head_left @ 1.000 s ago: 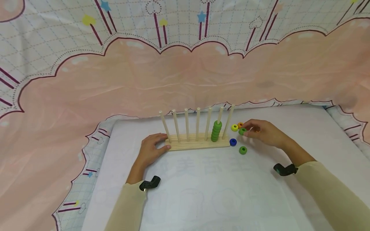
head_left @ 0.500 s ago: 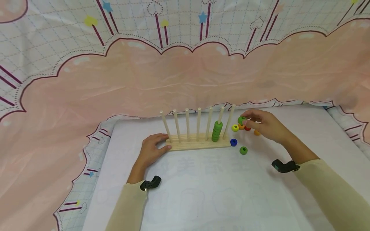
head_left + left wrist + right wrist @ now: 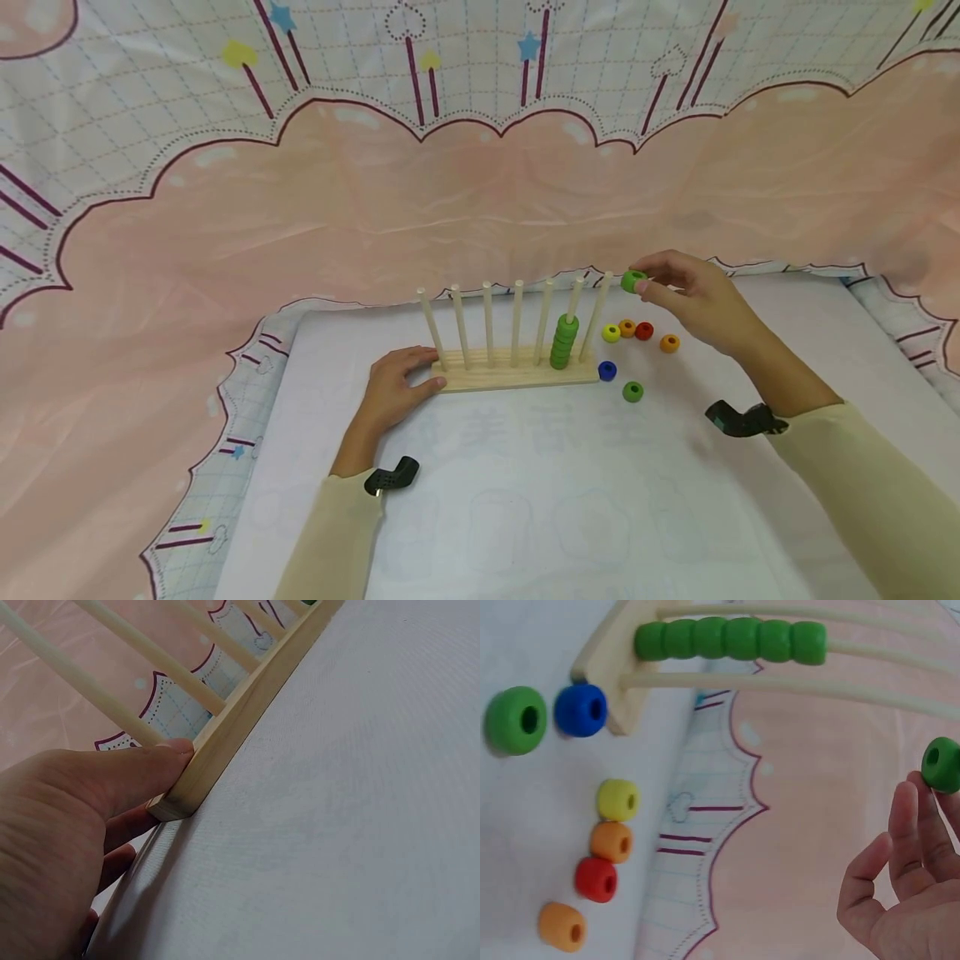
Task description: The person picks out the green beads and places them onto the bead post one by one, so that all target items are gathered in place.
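Note:
My right hand pinches a green bead between thumb and fingertips. The bead is in the air, just right of the top of the rightmost peg, and the right wrist view shows its hole. A wooden peg rack with several upright pegs stands on the table. Its second peg from the right carries a stack of green beads; the other pegs are bare. At the rack's left end, my left hand grips the base, its thumb on the front edge and some fingers partly hidden behind.
Loose beads lie right of the rack: blue, green, yellow, red, one orange bead and another orange bead. A white sheet covers the table. Behind hangs a patterned pink cloth.
My right hand has lifted the green bead from among the loose beads to about peg-top height, uncovering the red and orange beads. The left hand keeps its grip on the rack.

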Action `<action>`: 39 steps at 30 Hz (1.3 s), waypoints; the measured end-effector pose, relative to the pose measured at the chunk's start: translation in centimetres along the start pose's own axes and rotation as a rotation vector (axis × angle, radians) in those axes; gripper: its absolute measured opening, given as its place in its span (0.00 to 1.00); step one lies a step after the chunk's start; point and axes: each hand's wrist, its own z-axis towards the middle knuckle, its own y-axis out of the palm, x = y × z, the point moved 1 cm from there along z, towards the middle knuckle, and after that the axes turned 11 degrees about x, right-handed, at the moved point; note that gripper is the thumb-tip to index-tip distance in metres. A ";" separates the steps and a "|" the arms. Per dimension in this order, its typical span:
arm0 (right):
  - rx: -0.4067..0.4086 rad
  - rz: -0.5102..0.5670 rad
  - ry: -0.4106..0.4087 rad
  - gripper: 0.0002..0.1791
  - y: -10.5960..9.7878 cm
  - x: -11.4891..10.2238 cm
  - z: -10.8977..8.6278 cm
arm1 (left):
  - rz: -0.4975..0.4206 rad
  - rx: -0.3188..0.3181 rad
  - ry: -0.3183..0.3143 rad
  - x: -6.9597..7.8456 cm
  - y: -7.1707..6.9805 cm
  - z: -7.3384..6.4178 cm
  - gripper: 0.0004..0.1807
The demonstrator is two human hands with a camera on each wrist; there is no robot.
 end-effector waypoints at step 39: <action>-0.041 0.087 -0.180 0.16 3.0 -4.9 1.8 | -0.011 -0.016 -0.030 0.1 -0.1 0.0 0.26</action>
